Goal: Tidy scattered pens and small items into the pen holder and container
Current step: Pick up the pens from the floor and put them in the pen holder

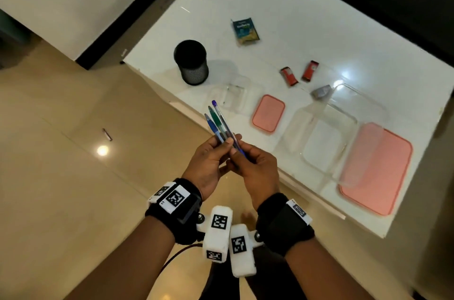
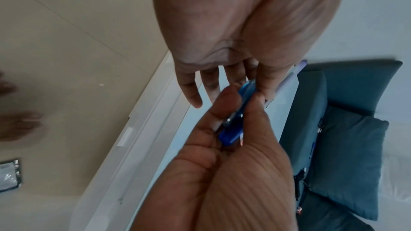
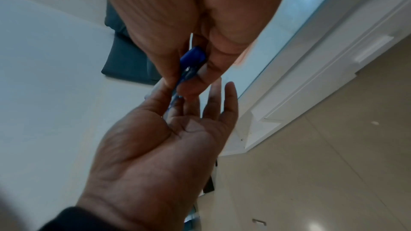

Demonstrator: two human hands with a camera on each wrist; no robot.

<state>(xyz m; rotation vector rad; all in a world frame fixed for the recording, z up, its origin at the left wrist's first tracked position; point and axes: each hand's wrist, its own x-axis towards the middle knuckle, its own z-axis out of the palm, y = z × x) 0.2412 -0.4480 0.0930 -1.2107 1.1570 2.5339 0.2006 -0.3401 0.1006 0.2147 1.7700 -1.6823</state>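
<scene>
Here both hands pinch three pens off the table's near edge, over floor

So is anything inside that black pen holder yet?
The pen holder looks dark inside; no pens stick out. Its bottom is hidden. Both hands hold the pens.

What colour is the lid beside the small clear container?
Pink, a small rectangular lid; the head view shows it best.
</scene>
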